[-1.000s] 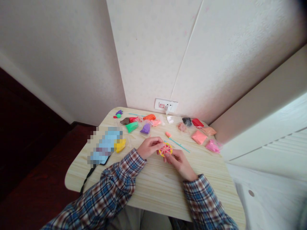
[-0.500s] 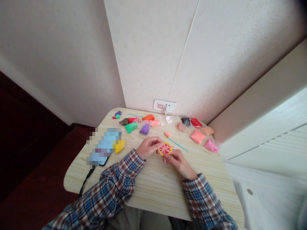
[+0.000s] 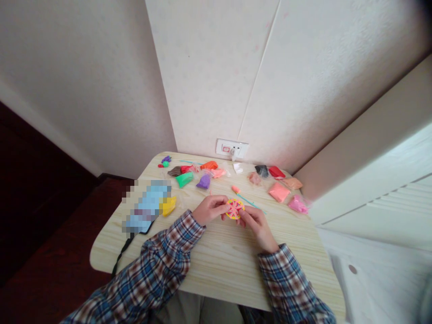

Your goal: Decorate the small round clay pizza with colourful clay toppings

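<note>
Yellow-rimmed disc (image 3: 234, 208): round, between hands, tilt hard to judge
Left hand (image 3: 208, 210): fingers closed on left edge
Right hand (image 3: 259, 225): pinching right edge

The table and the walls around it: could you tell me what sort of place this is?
Probably a room at home: patterned wallpaper, a wall socket, a small wood-grain table.
</note>
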